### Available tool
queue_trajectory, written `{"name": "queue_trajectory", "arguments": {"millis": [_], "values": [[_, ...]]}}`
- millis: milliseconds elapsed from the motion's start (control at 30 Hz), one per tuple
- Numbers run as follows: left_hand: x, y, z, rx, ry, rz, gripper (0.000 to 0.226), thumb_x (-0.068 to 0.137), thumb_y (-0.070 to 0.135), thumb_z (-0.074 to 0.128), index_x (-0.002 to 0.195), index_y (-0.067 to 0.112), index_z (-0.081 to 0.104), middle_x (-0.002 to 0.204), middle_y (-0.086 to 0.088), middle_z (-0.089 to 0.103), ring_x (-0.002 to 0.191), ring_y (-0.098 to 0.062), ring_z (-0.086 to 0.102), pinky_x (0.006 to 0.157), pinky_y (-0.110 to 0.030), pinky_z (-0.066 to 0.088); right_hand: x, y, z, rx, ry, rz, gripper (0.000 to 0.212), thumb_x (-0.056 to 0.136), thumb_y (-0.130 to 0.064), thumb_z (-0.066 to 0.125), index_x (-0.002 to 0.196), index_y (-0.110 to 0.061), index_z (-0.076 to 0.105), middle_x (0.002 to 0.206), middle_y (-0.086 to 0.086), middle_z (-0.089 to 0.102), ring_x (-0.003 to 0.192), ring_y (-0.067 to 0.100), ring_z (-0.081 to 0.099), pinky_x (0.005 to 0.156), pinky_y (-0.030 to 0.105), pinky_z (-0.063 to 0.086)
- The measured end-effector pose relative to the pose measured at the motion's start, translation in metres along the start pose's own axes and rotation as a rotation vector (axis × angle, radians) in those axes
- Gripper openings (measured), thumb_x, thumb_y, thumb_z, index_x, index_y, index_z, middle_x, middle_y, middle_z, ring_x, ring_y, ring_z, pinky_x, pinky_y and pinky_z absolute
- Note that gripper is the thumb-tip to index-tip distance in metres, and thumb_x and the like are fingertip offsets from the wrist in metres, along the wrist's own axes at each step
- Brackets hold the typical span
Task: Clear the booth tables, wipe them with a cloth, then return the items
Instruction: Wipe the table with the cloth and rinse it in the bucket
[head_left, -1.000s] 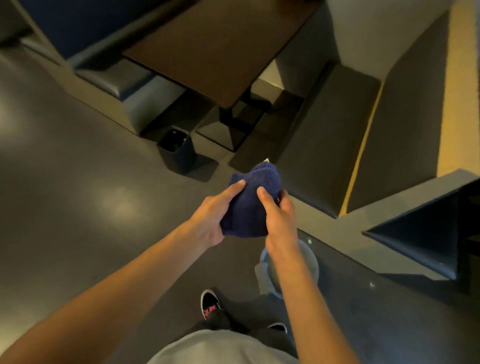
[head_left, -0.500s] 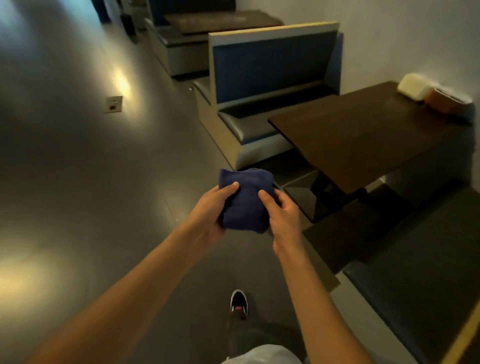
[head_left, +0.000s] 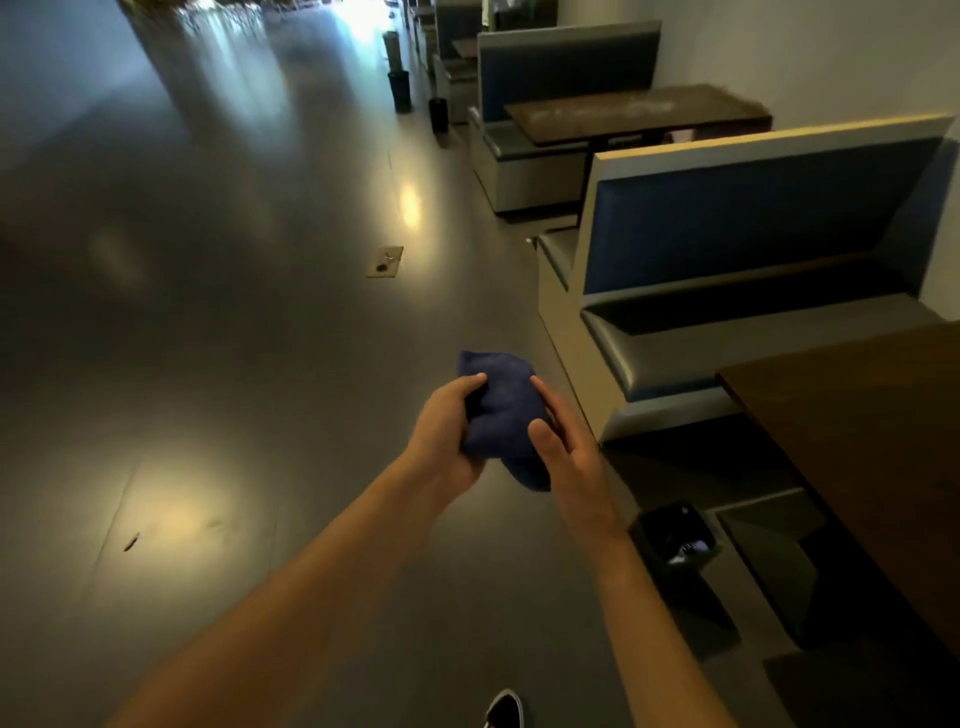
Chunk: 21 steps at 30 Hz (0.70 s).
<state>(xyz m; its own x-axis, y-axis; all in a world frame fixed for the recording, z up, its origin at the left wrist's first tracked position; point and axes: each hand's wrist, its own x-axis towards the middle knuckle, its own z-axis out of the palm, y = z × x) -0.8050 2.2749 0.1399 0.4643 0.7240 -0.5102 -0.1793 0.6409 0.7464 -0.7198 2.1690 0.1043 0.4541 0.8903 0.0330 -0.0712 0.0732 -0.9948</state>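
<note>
I have the cloth (head_left: 501, 415) bunched up in front of me at the middle of the view, a dark blue wad held above the floor (head_left: 208, 312) of the aisle, not touching any surface. It looks soft and thick, like terry or microfibre, and I judge it light and limp: a loose tail droops from the lower right of the bundle, so it will sag and unfold wherever I stop supporting it. Nothing about it is fragile or slippery; whether it is damp I cannot tell. The sensible hold, I think, is a full-palm grip around the bulk of the wad, with the hanging tail tucked in, so a flat pad faces down for wiping.

My left hand (head_left: 447, 431) grips the left side of the bundle, thumb laid over the top and fingers curled beneath. My right hand (head_left: 563, 447) rests against the right side, thumb pressed onto the fabric and the index finger lying along the upper edge; its other fingers are behind the cloth, so I cannot tell how firmly it holds.

To the near right is the corner of a dark wooden surface (head_left: 857, 441), with a small black bin (head_left: 675, 535) on the floor by its base. Beyond that is a blue-backed booth seat (head_left: 727, 270), and farther along the right wall another table surface (head_left: 634, 111) that looks streaked or dusty. A floor outlet plate (head_left: 384, 261) sits out in the aisle, well apart.
</note>
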Motion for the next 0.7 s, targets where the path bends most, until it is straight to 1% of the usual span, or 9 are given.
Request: {"name": "queue_trajectory", "arguments": {"millis": [100, 200, 233, 300, 367, 467, 533, 600, 700], "values": [[0.048, 0.036, 0.014, -0.001, -0.026, 0.032, 0.032, 0.105, 0.021, 0.044, 0.120, 0.001, 0.063, 0.113, -0.018, 0.071, 0.105, -0.026, 0.067, 0.078, -0.030, 0.054, 0.070, -0.006, -0.002, -0.062, -0.010, -0.020, 0.059, 0.085, -0.058, 0.060, 0.139, -0.038, 0.046, 0.127, -0.019, 0.059, 0.112, -0.004, 0.061, 0.084, 0.013, 0.051], [0.091, 0.069, 0.021, -0.012, -0.080, 0.079, 0.033, 0.103, 0.021, 0.046, 0.082, 0.005, 0.066, 0.067, -0.008, 0.066, 0.060, -0.015, 0.064, 0.057, -0.026, 0.053, 0.137, -0.008, -0.004, -0.119, 0.118, -0.036, 0.031, 0.096, -0.036, 0.064, 0.124, -0.023, 0.063, 0.109, -0.010, 0.070, 0.100, 0.002, 0.067, 0.076, 0.014, 0.053], [0.101, 0.076, 0.024, -0.003, -0.100, 0.086, 0.035, 0.104, 0.021, 0.045, 0.078, 0.007, 0.064, 0.062, -0.006, 0.062, 0.056, -0.014, 0.060, 0.056, -0.026, 0.053, 0.152, -0.008, -0.006, -0.151, 0.170, -0.025, 0.022, 0.096, -0.032, 0.063, 0.115, -0.020, 0.067, 0.100, -0.008, 0.072, 0.095, 0.006, 0.069, 0.073, 0.016, 0.053], [0.128, 0.094, 0.031, 0.129, -0.047, 0.139, 0.029, 0.104, 0.021, 0.046, 0.093, 0.006, 0.068, 0.077, -0.010, 0.068, 0.070, -0.020, 0.067, 0.067, -0.032, 0.057, 0.188, -0.009, -0.014, -0.159, 0.230, 0.011, 0.010, 0.097, -0.029, 0.062, 0.096, -0.023, 0.070, 0.084, -0.005, 0.073, 0.083, 0.009, 0.070, 0.068, 0.019, 0.055], [0.169, 0.110, 0.036, 0.294, 0.026, 0.240, 0.023, 0.103, 0.018, 0.047, 0.105, 0.007, 0.067, 0.091, -0.011, 0.070, 0.085, -0.025, 0.069, 0.070, -0.032, 0.060, 0.236, -0.011, -0.022, -0.156, 0.251, 0.064, 0.017, 0.097, -0.029, 0.063, 0.084, -0.022, 0.071, 0.077, -0.001, 0.072, 0.077, 0.012, 0.070, 0.068, 0.026, 0.056], [0.203, 0.113, 0.033, 0.547, 0.054, 0.464, 0.016, 0.104, 0.026, 0.051, 0.115, 0.018, 0.059, 0.110, -0.001, 0.064, 0.099, -0.014, 0.064, 0.075, -0.023, 0.052, 0.273, -0.017, -0.028, -0.124, 0.249, 0.121, 0.030, 0.097, -0.029, 0.063, 0.076, -0.008, 0.071, 0.071, 0.010, 0.070, 0.069, 0.024, 0.068, 0.065, 0.037, 0.053], [0.238, 0.119, 0.036, 0.694, -0.028, 0.586, 0.034, 0.100, 0.043, 0.048, 0.130, 0.027, 0.054, 0.128, 0.007, 0.056, 0.113, 0.000, 0.056, 0.085, -0.015, 0.046, 0.309, -0.021, -0.030, -0.091, 0.242, 0.154, 0.035, 0.097, -0.028, 0.063, 0.079, 0.001, 0.070, 0.072, 0.021, 0.068, 0.066, 0.027, 0.065, 0.063, 0.037, 0.052], [0.285, 0.132, 0.050, 0.701, -0.175, 0.609, 0.052, 0.095, 0.055, 0.040, 0.137, 0.028, 0.052, 0.136, 0.009, 0.054, 0.119, 0.006, 0.054, 0.089, -0.010, 0.044, 0.359, -0.024, -0.035, -0.055, 0.243, 0.213, 0.033, 0.097, -0.029, 0.063, 0.080, -0.002, 0.071, 0.070, 0.018, 0.070, 0.062, 0.027, 0.067, 0.059, 0.034, 0.054], [0.356, 0.164, 0.081, 0.570, -0.352, 0.600, 0.063, 0.089, 0.063, 0.037, 0.129, 0.019, 0.058, 0.119, 0.008, 0.068, 0.109, -0.006, 0.064, 0.087, -0.017, 0.051, 0.446, -0.029, -0.039, 0.011, 0.301, 0.258, 0.028, 0.097, -0.031, 0.063, 0.084, -0.007, 0.071, 0.070, 0.012, 0.073, 0.062, 0.025, 0.071, 0.060, 0.034, 0.058]]}}
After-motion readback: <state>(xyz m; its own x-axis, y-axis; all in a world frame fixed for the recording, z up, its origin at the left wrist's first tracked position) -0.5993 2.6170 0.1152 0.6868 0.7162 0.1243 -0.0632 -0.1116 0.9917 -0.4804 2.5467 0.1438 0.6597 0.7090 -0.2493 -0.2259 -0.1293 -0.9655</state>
